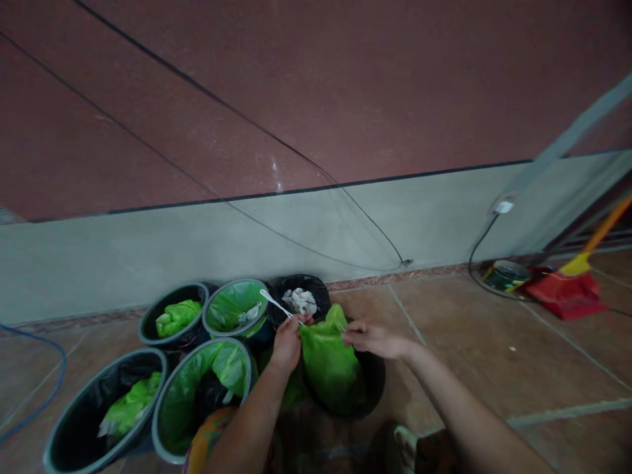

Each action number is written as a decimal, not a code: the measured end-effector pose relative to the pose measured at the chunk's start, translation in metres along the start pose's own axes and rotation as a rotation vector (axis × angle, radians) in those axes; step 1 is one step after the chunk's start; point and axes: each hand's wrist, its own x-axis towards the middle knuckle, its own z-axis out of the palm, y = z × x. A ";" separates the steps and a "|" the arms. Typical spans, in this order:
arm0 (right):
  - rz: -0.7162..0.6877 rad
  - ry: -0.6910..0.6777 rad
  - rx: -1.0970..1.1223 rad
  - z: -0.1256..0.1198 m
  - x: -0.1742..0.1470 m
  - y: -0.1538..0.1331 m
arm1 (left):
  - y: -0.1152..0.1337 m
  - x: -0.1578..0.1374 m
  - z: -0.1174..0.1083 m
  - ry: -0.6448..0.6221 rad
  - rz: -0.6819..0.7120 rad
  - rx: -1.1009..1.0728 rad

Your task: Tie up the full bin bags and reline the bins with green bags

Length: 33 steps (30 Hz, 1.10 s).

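A bulging green garbage bag [330, 368] rests in a dark round bin [376, 382] in front of me. My left hand [289, 339] is closed on the bag's upper left edge, and a white drawstring [274, 301] sticks out past its fingers toward the upper left. On the other side, my right hand [368, 337] pinches the bag's upper right edge. Beyond my left hand, a bin lined with a black bag [322, 296] holds crumpled white paper [300, 301]. The bag's contents are hidden.
Several grey-rimmed bins [162, 361] stand to the left, with green or black liners. At right lie a red dustpan [567, 296], a yellow broom [575, 265] and a tin [507, 275]. Black cables [296, 150] hang along the wall; a blue hose [62, 375] lies left.
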 end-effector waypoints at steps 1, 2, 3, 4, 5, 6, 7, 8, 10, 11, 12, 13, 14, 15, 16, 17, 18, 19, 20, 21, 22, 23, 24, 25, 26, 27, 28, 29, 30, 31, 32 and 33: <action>-0.030 0.043 0.143 0.000 0.001 -0.002 | -0.001 0.000 0.001 -0.018 0.001 0.002; -0.031 0.096 0.236 0.001 0.001 -0.004 | -0.003 -0.001 0.002 -0.036 -0.003 0.005; -0.011 0.143 0.266 0.001 0.002 -0.004 | -0.004 -0.002 0.003 -0.049 -0.007 0.011; 0.018 0.179 0.241 0.002 0.003 -0.004 | -0.005 -0.003 0.003 -0.054 -0.007 0.022; 0.040 0.187 0.189 0.002 0.003 -0.003 | -0.006 -0.003 0.004 -0.055 -0.005 0.032; 0.044 0.166 0.139 0.003 0.003 -0.003 | -0.008 -0.003 0.003 -0.056 0.000 0.042; 0.029 0.128 0.105 0.004 0.003 -0.003 | -0.009 -0.003 0.003 -0.060 0.009 0.056; 0.005 0.096 0.081 0.005 0.002 -0.003 | -0.010 -0.003 0.002 -0.068 0.021 0.077; -0.006 0.106 -0.019 0.006 -0.001 -0.006 | -0.013 -0.002 0.001 -0.095 0.048 0.137; 0.009 0.137 -0.113 0.006 -0.003 -0.009 | -0.014 -0.002 0.001 -0.113 0.060 0.169; 0.023 0.150 -0.215 0.007 -0.005 -0.012 | -0.014 -0.002 0.001 -0.131 0.072 0.197; 0.018 0.109 -0.291 0.009 -0.007 -0.015 | -0.014 -0.002 0.002 -0.149 0.087 0.220; -0.014 0.014 -0.322 0.011 -0.009 -0.017 | -0.013 -0.002 0.003 -0.172 0.105 0.244; -0.067 -0.114 -0.308 0.013 -0.010 -0.020 | -0.013 -0.003 0.004 -0.199 0.125 0.272; -0.122 -0.229 -0.275 0.016 -0.010 -0.021 | -0.011 -0.004 0.006 -0.228 0.140 0.300; -0.159 -0.291 -0.252 0.019 -0.009 -0.022 | -0.011 -0.006 0.007 -0.256 0.145 0.329; -0.169 -0.285 -0.256 0.021 -0.008 -0.023 | -0.010 -0.008 0.009 -0.286 0.136 0.362; -0.158 -0.244 -0.279 0.022 -0.006 -0.023 | -0.010 -0.010 0.011 -0.322 0.110 0.398; -0.141 -0.196 -0.303 0.023 -0.004 -0.023 | -0.011 -0.013 0.013 -0.368 0.074 0.436; -0.129 -0.169 -0.309 0.023 -0.002 -0.023 | -0.013 -0.015 0.014 -0.426 0.037 0.475; -0.131 -0.169 -0.292 0.022 0.000 -0.023 | -0.015 -0.018 0.015 -0.493 0.006 0.516; -0.144 -0.188 -0.258 0.021 0.001 -0.024 | -0.018 -0.020 0.016 -0.559 -0.015 0.553; -0.158 -0.210 -0.220 0.020 0.002 -0.025 | -0.021 -0.022 0.016 -0.610 -0.026 0.581; -0.165 -0.222 -0.188 0.020 0.003 -0.026 | -0.023 -0.024 0.016 -0.644 -0.031 0.599; -0.158 -0.217 -0.160 0.019 0.004 -0.026 | -0.026 -0.026 0.015 -0.665 -0.030 0.611; -0.143 -0.204 -0.128 0.020 0.005 -0.026 | -0.027 -0.027 0.015 -0.678 -0.029 0.621; -0.120 -0.180 -0.080 0.020 0.007 -0.026 | -0.028 -0.028 0.015 -0.691 -0.026 0.628; -0.089 -0.150 -0.004 0.020 0.009 -0.024 | -0.029 -0.028 0.014 -0.703 -0.021 0.634; -0.051 -0.100 0.099 0.020 0.012 -0.022 | -0.029 -0.028 0.014 -0.710 -0.014 0.640; -0.006 -0.030 0.218 0.020 0.014 -0.020 | -0.029 -0.028 0.014 -0.706 -0.006 0.646; 0.040 0.056 0.339 0.019 0.016 -0.018 | -0.029 -0.028 0.014 -0.689 0.000 0.653; 0.082 0.152 0.438 0.017 0.018 -0.015 | -0.029 -0.027 0.014 -0.661 0.003 0.658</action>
